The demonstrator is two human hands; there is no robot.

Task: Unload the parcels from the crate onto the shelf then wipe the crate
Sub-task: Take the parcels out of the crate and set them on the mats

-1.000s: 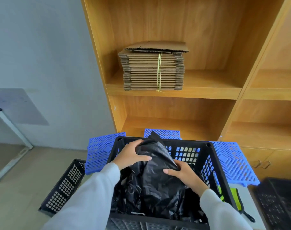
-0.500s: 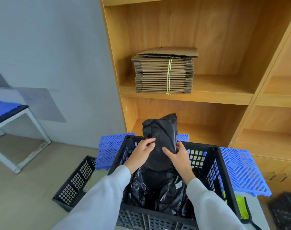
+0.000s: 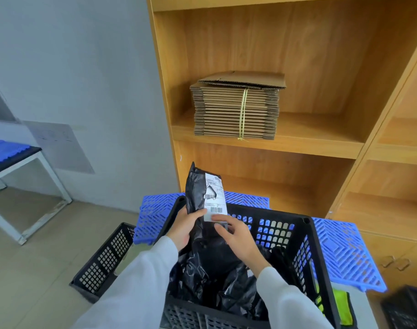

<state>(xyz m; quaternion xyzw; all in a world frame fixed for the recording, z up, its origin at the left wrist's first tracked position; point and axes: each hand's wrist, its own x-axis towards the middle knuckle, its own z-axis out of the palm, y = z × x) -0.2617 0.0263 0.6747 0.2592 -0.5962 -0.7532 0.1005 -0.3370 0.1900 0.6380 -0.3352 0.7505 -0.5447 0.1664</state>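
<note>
Black plastic parcel (image 3: 198,193): a soft mailer bag with a white shipping label (image 3: 215,198), held upright above the far left corner of the black crate (image 3: 304,236), its lower end hanging down inside the crate.
Left hand (image 3: 185,227): its fingers are curled round the left side of the parcel, thumb on the front, and carry it.
Right hand (image 3: 236,236): the fingers are half spread; the thumb and first finger touch the low edge of the label. I judge this a light touch, not a full grip.
Other parcels (image 3: 228,288): more black bags lie crumpled in the bottom of the crate, close under the raised one.
Shelf (image 3: 304,144): wooden; a tied stack of flat cardboard boxes (image 3: 237,110) fills the left part of the upper board, the right part is free. The lower board (image 3: 285,191) is just behind the crate.
Risk of slipping: the film looks smooth and the bag is limp, so with one firm hand it can slide down and fall back in the crate or over the rim to the floor.
Risk of the label: if the right hand pulls at the label edge, the label can peel or tear.
Risk of snagging: the hanging end may catch on the other bags or on the crate's grid wall during the lift.
Risk at placing: a limp bag set on its end will probably fall over; pushed against the cardboard stack, it can shift the loose top sheet.
</note>
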